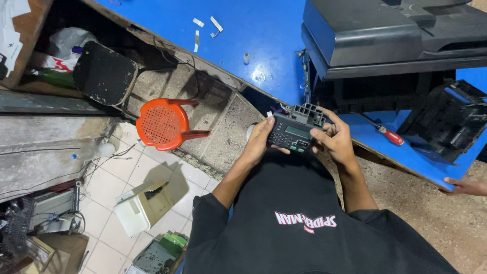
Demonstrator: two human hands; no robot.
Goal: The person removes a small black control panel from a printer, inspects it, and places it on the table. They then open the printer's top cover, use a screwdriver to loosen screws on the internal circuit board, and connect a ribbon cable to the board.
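So both hands were wrapped around a dark control panel point(296, 131), the sort with a keypad, a small grey display and a few green buttons, pulled off a machine. The left hand point(260, 138) gripped the keypad end with its thumb lying over the keys, and the right hand point(333, 138) held the opposite end with its fingers curled round the edge and behind. The panel sat between them, lifted clear of the blue table point(264, 35) just ahead of the hands.

It looked like a light, rigid plastic piece to me, easy enough to carry. The ribbed clip section along the far edge seemed the fragile bit, and the display probably wouldn't like being pressed. I'd say the solid short ends, where the hands already were, were the safest spots to hold.

Beyond the right hand sat a big dark printer body point(395, 35), and a red-handled screwdriver point(388, 133) lay on the table just past that hand. Off past the left hand stood an orange plastic stool point(163, 123). Another person's hand point(465, 186) rested at the table's edge, well off to the right.
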